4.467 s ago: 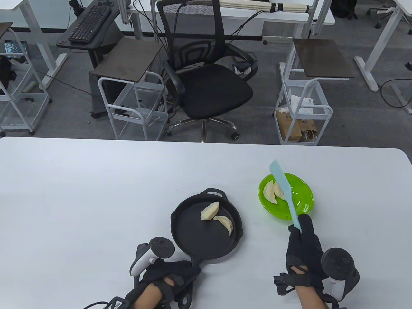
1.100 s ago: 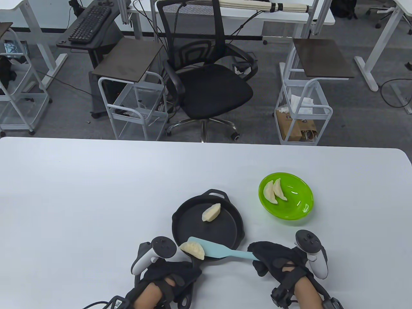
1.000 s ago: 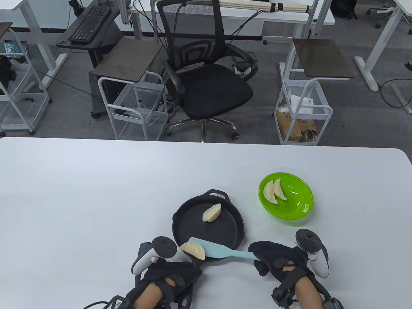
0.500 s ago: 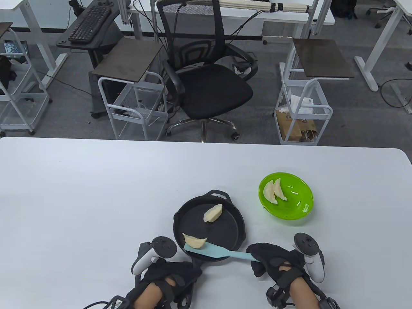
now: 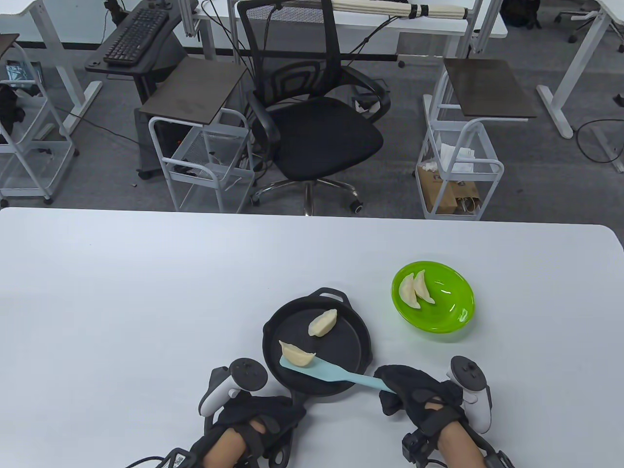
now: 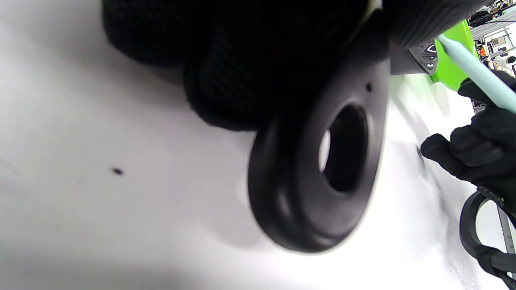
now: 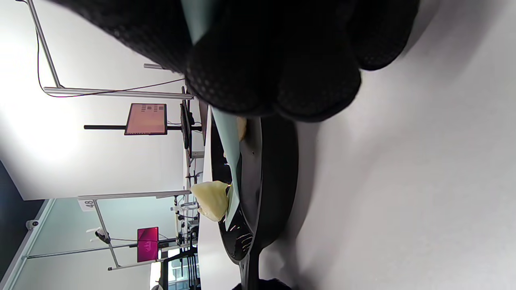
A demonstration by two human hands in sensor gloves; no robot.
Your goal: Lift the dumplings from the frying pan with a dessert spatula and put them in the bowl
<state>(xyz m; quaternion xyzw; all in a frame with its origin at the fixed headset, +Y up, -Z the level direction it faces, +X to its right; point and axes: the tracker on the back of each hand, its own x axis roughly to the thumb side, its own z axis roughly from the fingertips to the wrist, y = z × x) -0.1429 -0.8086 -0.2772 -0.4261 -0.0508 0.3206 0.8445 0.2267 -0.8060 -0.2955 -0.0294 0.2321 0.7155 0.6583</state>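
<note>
A black frying pan [image 5: 351, 351] sits near the table's front; my left hand [image 5: 261, 419] grips its handle [image 6: 322, 181]. In the pan one dumpling [image 5: 322, 322] lies at the far side. A second dumpling [image 5: 297, 354] rests on the tip of the light-blue spatula [image 5: 321, 370], raised over the pan's near left part. My right hand [image 5: 409, 395] grips the spatula's handle, right of the pan. The green bowl [image 5: 453, 312] stands to the right and further back, with two dumplings [image 5: 414, 290] inside. In the right wrist view the spatula blade [image 7: 229, 141] carries the dumpling [image 7: 209, 199] above the pan [image 7: 274, 173].
The white table [image 5: 122, 292] spreads wide to the left and behind the pan. Beyond its far edge stand an office chair [image 5: 317, 126] and wire carts [image 5: 458, 165].
The spatula slid the dumpling from the pan's near rim back over the pan and further from me; it now sits on the blade tip. The pan shifted slightly.
</note>
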